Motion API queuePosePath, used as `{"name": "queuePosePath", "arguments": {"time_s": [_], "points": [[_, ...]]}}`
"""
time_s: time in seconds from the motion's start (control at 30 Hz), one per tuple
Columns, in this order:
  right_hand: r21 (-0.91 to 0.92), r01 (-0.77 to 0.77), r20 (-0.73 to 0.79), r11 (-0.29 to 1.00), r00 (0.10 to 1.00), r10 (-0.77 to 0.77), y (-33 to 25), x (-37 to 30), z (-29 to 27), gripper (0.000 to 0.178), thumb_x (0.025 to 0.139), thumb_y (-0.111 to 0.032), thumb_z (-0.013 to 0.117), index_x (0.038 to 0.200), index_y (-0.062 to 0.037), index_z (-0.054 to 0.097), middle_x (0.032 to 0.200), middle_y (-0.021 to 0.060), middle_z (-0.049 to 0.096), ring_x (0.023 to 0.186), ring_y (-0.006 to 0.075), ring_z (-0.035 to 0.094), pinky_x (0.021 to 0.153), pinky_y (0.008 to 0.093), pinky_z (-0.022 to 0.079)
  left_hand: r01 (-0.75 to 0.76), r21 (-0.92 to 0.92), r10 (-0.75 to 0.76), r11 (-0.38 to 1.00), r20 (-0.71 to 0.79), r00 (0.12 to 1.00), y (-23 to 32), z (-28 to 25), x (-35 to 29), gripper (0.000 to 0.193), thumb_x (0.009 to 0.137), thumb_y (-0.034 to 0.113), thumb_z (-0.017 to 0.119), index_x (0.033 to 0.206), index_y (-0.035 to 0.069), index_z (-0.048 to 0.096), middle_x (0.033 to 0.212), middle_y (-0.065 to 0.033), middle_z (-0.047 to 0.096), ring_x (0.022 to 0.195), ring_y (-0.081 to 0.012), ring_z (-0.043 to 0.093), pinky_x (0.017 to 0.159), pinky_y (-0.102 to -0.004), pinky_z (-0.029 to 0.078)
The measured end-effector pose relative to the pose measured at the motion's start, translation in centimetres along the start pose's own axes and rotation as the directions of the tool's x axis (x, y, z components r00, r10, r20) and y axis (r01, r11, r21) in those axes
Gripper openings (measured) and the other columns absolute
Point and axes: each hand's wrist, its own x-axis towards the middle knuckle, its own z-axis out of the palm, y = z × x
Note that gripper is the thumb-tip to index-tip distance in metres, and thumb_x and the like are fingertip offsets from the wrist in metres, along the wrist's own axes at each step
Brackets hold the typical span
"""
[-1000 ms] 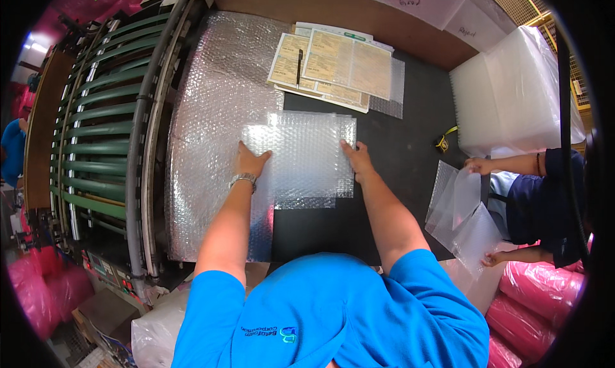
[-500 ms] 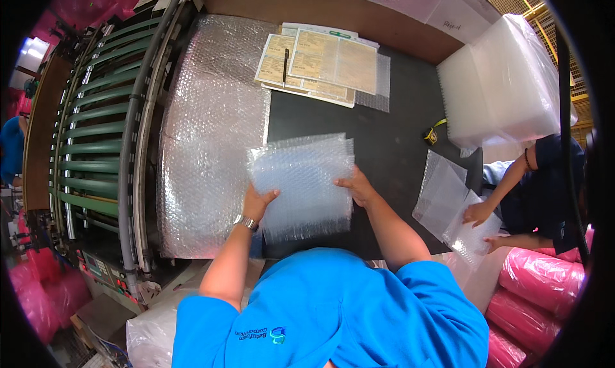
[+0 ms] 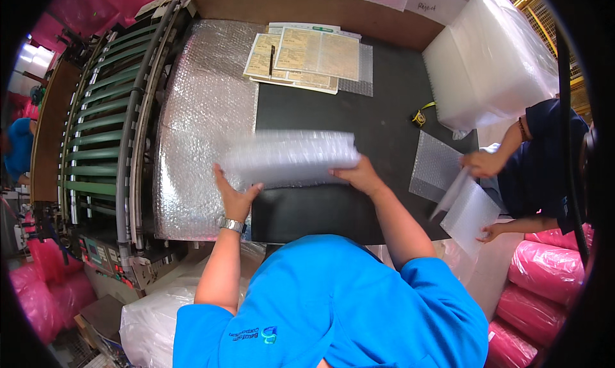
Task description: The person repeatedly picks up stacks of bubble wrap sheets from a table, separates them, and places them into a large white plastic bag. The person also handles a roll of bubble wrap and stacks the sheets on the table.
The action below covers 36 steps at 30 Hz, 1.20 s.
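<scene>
A stack of clear bubble wrap sheets (image 3: pixel 291 158) is held between my two hands, tipped so that its layered edges show; its left end is blurred. My left hand (image 3: pixel 234 194) supports the left end, thumb at the lower edge and fingers spread along the side. On the right end, my right hand (image 3: pixel 360 175) grips with the thumb in front, the other fingers mostly hidden behind. Below the stack lies the black tabletop (image 3: pixel 301 217). A wide bubble wrap sheet (image 3: pixel 198 131) covers the table's left part, beside my left hand.
Printed papers with a pen (image 3: pixel 301 57) lie at the back, near a tape measure (image 3: pixel 419 118). At right, a co-worker's hands (image 3: pixel 485 165) handle bubble wrap pieces (image 3: pixel 471 214) by a big wrapped white stack (image 3: pixel 490 60). A green-roller conveyor (image 3: pixel 106 124) borders the left side.
The stack has tipped from facing me to showing its edges. My left hand has shifted left and its fingers have spread. The co-worker has lifted and parted a bubble wrap piece.
</scene>
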Motion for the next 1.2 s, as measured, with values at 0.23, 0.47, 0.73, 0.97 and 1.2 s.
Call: {"name": "queuePosePath", "arguments": {"time_s": [0.23,0.47,0.73,0.97,1.2], "points": [[-0.640,0.489,0.401,0.593,0.871,-0.284,-13.6,-1.6,-0.5,0.026,0.061,-0.017,0.063,0.085,-0.0089,0.054,0.080,0.0096,0.056,0.075,0.0277,0.056,0.064,0.0353,0.046,-0.563,0.252,0.482,0.787,0.318,0.817,8.2,-2.6,1.0,0.104,0.057,0.045,0.073,0.133,0.010,0.011,0.131,-0.0152,0.027,0.125,-0.0312,0.019,0.098,-0.0543,0.006],[-0.606,0.485,-0.068,0.630,0.758,-0.649,-12.6,-1.6,-2.5,0.083,0.045,-0.032,0.077,0.117,-0.0090,0.043,0.117,0.0106,0.046,0.113,0.0268,0.039,0.096,0.0370,0.027,0.255,-0.507,-0.076,0.823,0.347,0.935,6.6,-1.3,-2.3,0.057,0.063,0.013,0.073,0.112,0.004,0.045,0.098,-0.0055,0.057,0.088,-0.0162,0.054,0.079,-0.0311,0.043],[0.396,-0.082,0.244,0.915,0.970,-0.018,-5.3,-2.7,-1.8,0.079,0.052,-0.017,0.079,0.118,-0.0007,0.040,0.113,0.0102,0.049,0.108,0.0217,0.043,0.094,0.0327,0.031,0.269,-0.604,-0.038,0.750,0.367,0.930,5.3,-0.7,-3.8,0.062,0.061,0.015,0.074,0.113,0.002,0.044,0.106,-0.0104,0.052,0.097,-0.0204,0.050,0.083,-0.0338,0.041],[0.284,-0.187,0.233,0.940,0.965,0.121,1.9,-1.8,-1.2,0.052,0.062,0.001,0.068,0.110,-0.0052,0.050,0.102,0.0037,0.055,0.098,0.0149,0.050,0.088,0.0276,0.038,0.127,-0.242,-0.002,0.962,0.458,0.889,-1.7,1.7,-3.9,0.072,0.066,0.018,0.069,0.125,0.006,0.029,0.123,-0.0146,0.038,0.111,-0.0237,0.041,0.092,-0.0324,0.035],[0.363,-0.032,-0.023,0.931,0.999,0.043,-1.6,-0.5,0.0,0.038,0.072,-0.014,0.067,0.105,-0.0023,0.051,0.103,0.0063,0.055,0.095,0.0163,0.052,0.085,0.0298,0.039,0.051,-0.248,0.012,0.968,0.249,0.968,5.0,0.5,-2.8,0.026,0.067,0.013,0.068,0.089,0.003,0.060,0.081,-0.0085,0.062,0.081,-0.0218,0.059,0.073,-0.0314,0.046]]}}
